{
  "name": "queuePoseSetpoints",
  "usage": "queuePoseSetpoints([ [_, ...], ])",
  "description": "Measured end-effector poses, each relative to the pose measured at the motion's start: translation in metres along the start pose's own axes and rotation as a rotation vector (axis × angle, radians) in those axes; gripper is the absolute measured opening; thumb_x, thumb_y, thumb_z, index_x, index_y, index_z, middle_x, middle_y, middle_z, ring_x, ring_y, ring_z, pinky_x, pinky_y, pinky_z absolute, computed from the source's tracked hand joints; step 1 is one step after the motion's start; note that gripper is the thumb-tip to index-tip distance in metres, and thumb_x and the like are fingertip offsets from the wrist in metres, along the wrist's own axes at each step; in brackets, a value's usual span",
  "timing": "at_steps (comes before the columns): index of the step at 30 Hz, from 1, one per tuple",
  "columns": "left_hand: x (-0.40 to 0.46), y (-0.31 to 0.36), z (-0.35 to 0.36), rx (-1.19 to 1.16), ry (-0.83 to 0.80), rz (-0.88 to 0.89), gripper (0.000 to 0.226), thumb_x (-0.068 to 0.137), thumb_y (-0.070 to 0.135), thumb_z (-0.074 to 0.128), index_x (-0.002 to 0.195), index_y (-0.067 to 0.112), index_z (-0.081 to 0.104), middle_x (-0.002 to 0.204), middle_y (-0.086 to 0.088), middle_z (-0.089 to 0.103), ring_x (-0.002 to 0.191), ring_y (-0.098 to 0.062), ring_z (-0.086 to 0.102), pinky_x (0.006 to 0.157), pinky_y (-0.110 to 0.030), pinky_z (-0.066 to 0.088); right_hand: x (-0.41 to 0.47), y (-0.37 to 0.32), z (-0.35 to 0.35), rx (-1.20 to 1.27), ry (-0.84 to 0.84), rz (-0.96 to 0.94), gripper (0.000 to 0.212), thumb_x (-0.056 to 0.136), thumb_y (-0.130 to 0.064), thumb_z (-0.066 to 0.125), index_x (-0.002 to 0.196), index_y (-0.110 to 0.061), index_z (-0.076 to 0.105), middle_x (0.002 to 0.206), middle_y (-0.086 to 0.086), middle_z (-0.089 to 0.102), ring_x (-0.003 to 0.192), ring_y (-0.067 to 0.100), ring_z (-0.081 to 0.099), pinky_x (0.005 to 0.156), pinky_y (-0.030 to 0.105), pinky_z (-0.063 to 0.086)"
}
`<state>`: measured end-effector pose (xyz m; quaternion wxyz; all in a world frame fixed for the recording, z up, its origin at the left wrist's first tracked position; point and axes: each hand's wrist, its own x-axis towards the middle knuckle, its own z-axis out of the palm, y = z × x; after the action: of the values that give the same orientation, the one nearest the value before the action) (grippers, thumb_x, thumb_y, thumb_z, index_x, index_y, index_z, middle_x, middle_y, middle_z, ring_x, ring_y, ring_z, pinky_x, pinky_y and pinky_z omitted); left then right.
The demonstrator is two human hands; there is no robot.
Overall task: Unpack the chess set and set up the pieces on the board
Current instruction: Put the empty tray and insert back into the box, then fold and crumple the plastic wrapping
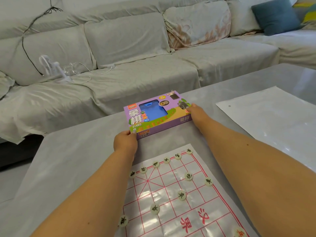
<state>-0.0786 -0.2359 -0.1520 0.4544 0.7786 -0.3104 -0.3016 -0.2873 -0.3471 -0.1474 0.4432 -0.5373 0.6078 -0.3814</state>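
Both hands grasp the xiangqi box (pixel 156 115): left hand (pixel 125 141) at its near-left corner, right hand (pixel 196 113) at the right end, long axis crosswise beyond the board (pixel 179 194).

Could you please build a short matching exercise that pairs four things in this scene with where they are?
Things:
1. purple box
2. white fan
3. blue cushion
4. plain white sheet

Places:
A. lying on the sofa, at its left end
B. on the table, right of the chess board
C. held between the left hand and right hand
D. at the sofa's far right end

Pairs: 1-C, 2-A, 3-D, 4-B
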Motion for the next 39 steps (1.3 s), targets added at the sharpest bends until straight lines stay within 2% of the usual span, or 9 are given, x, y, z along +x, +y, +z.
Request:
queuePoseSetpoints([
  [3, 0.001, 0.004, 0.001, 0.03, -0.004, -0.025, 0.019, 0.098, 0.031, 0.049, 0.096, 0.016, 0.061, 0.089, -0.007, 0.06, 0.066, -0.02, 0.052, 0.053, -0.026, 0.04, -0.004, 0.001, -0.001, 0.034, -0.002, -0.004, 0.009, 0.092, -0.017, 0.044, 0.093, -0.012, 0.053, 0.1, 0.011, 0.053, 0.092, 0.025, 0.049, 0.073, 0.034, 0.039],
  [5, 0.002, 0.005, 0.001, 0.05, -0.001, -0.033, 0.03, 0.096, 0.034, 0.051, 0.105, 0.008, 0.064, 0.094, -0.011, 0.063, 0.073, -0.025, 0.055, 0.064, -0.031, 0.046, -0.01, 0.001, -0.003, 0.039, 0.005, 0.001, 0.037, 0.093, -0.017, 0.045, 0.127, -0.002, 0.047, 0.122, 0.013, 0.05, 0.111, 0.028, 0.05, 0.092, 0.035, 0.039],
  [10, -0.014, 0.016, 0.0, 0.217, 0.158, -0.016, 0.079, 0.082, 0.049, 0.065, 0.145, 0.017, 0.03, 0.141, -0.019, 0.033, 0.129, -0.037, 0.035, 0.101, -0.046, 0.037, -0.038, 0.008, -0.023, -0.193, 0.029, -0.072, 0.052, 0.097, -0.025, 0.042, 0.144, -0.007, 0.03, 0.151, 0.011, 0.03, 0.137, 0.026, 0.031, 0.109, 0.034, 0.026],
  [14, -0.048, 0.039, 0.007, 0.188, 0.217, 0.206, 0.065, 0.085, 0.037, 0.064, 0.141, 0.016, 0.038, 0.134, -0.019, 0.036, 0.127, -0.035, 0.035, 0.103, -0.039, 0.034, -0.07, 0.026, -0.068, -0.47, 0.13, -0.09, 0.053, 0.094, -0.024, 0.047, 0.143, -0.012, 0.034, 0.149, 0.006, 0.036, 0.135, 0.025, 0.036, 0.107, 0.033, 0.03],
  [18, -0.087, 0.056, 0.03, 0.125, 0.042, 0.317, 0.048, 0.086, 0.029, 0.06, 0.131, 0.014, 0.05, 0.126, -0.016, 0.051, 0.114, -0.032, 0.051, 0.097, -0.038, 0.042, -0.105, 0.05, -0.123, -0.656, 0.305, 0.007, 0.041, 0.09, -0.027, 0.051, 0.127, -0.01, 0.049, 0.13, 0.008, 0.051, 0.118, 0.028, 0.049, 0.091, 0.035, 0.04],
  [23, -0.143, 0.061, 0.057, -0.029, -0.236, 0.225, 0.011, 0.088, 0.029, 0.055, 0.09, 0.018, 0.057, 0.084, -0.003, 0.054, 0.077, -0.024, 0.051, 0.079, -0.037, 0.049, -0.145, 0.085, -0.172, -0.888, 0.403, 0.108, 0.041, 0.089, -0.042, 0.057, 0.113, -0.008, 0.057, 0.116, 0.009, 0.053, 0.113, 0.028, 0.045, 0.089, 0.036, 0.041],
  [27, -0.169, 0.061, 0.071, -0.078, -0.437, 0.079, 0.022, 0.092, 0.015, 0.051, 0.07, 0.013, 0.051, 0.072, -0.009, 0.05, 0.064, -0.022, 0.046, 0.066, -0.03, 0.044, -0.15, 0.085, -0.182, -0.91, 0.365, 0.055, 0.018, 0.093, -0.014, 0.05, 0.104, -0.005, 0.061, 0.11, 0.013, 0.056, 0.108, 0.029, 0.048, 0.08, 0.032, 0.04],
  [35, -0.188, 0.066, 0.084, -0.175, -0.561, -0.082, 0.021, 0.094, 0.02, 0.054, 0.107, 0.004, 0.055, 0.087, -0.013, 0.06, 0.075, -0.023, 0.061, 0.071, -0.031, 0.054, -0.159, 0.042, -0.173, -0.814, 0.283, 0.059, 0.022, 0.094, -0.016, 0.047, 0.105, -0.004, 0.061, 0.11, 0.013, 0.062, 0.102, 0.031, 0.057, 0.083, 0.03, 0.042],
  [39, -0.195, 0.071, 0.085, -0.249, -0.738, -0.084, 0.05, 0.095, 0.042, 0.05, 0.142, 0.032, 0.036, 0.124, -0.013, 0.046, 0.109, -0.032, 0.057, 0.095, -0.041, 0.05, -0.186, 0.025, -0.152, -0.743, 0.212, 0.018, 0.017, 0.093, -0.022, 0.051, 0.09, -0.009, 0.061, 0.097, 0.013, 0.062, 0.098, 0.031, 0.06, 0.085, 0.032, 0.043],
])
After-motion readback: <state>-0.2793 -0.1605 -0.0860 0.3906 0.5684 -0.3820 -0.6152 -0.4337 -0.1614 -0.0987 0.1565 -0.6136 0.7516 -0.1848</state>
